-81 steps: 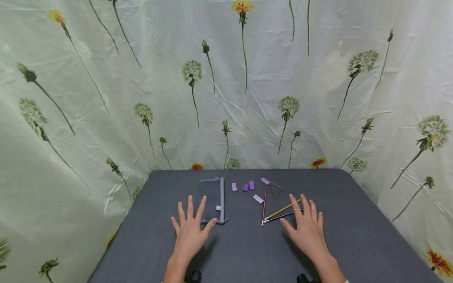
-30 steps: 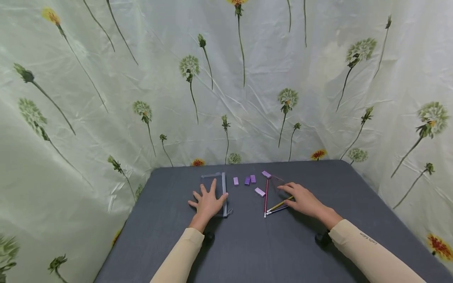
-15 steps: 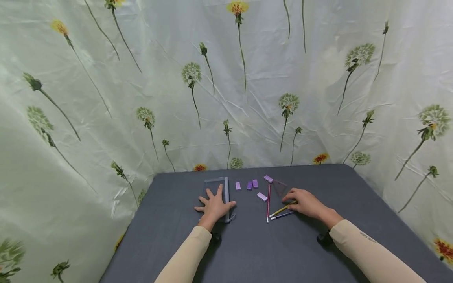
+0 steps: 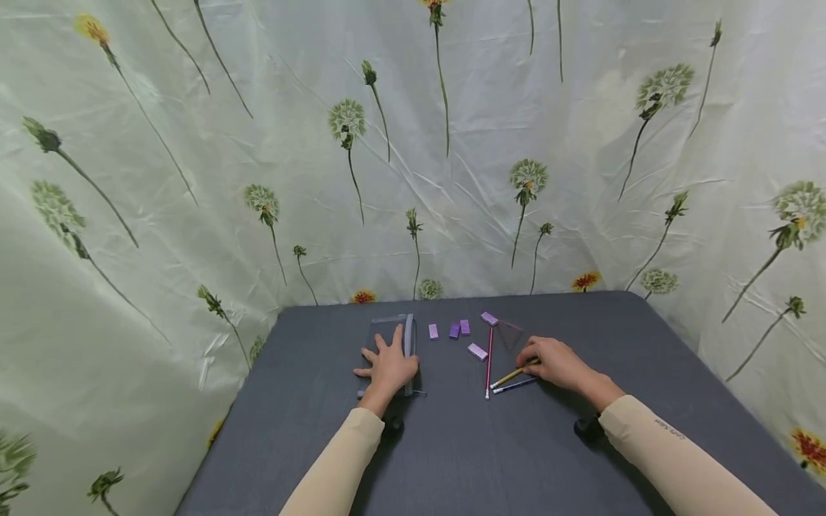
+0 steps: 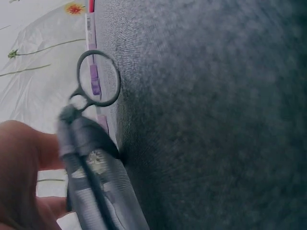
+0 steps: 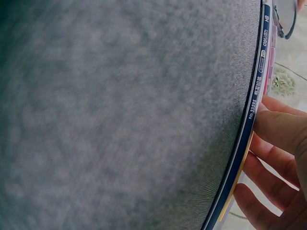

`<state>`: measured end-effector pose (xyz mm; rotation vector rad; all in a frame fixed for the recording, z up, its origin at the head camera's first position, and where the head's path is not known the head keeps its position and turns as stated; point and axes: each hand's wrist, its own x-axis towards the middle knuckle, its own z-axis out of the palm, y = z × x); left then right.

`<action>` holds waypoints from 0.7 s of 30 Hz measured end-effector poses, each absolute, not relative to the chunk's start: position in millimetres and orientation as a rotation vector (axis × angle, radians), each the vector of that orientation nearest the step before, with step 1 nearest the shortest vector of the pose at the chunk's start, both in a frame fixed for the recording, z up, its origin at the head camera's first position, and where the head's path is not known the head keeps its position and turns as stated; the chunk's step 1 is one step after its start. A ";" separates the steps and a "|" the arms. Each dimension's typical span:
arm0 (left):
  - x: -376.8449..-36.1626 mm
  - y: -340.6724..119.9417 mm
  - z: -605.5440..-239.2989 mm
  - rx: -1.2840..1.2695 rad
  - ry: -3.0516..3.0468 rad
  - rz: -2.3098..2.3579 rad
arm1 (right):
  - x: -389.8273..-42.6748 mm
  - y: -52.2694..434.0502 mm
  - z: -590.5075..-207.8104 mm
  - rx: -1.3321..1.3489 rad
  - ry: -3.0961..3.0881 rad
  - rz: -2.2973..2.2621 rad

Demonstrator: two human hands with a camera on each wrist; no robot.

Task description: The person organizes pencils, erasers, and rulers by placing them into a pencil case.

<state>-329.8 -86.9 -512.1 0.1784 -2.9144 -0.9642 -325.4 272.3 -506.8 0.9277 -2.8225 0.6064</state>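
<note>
Two hands lie on the dark grey table [image 4: 452, 459], both arms stretched forward in beige sleeves. The left hand [image 4: 388, 368] rests flat, fingers straight, on the grey pencil case [image 4: 408, 337] at the far left of the items. The right hand [image 4: 555, 362] curls its fingers onto the yellow pencil [image 4: 510, 376], beside a blue pencil [image 4: 514, 385]. A pink pencil [image 4: 489, 358] lies just left. Four purple erasers [image 4: 477, 351] sit between the hands, farther back.
</note>
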 end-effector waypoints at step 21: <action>-323.0 -94.0 -497.8 0.089 -2.866 -1.302 | -327.3 270.5 -502.7 0.982 -2.760 0.463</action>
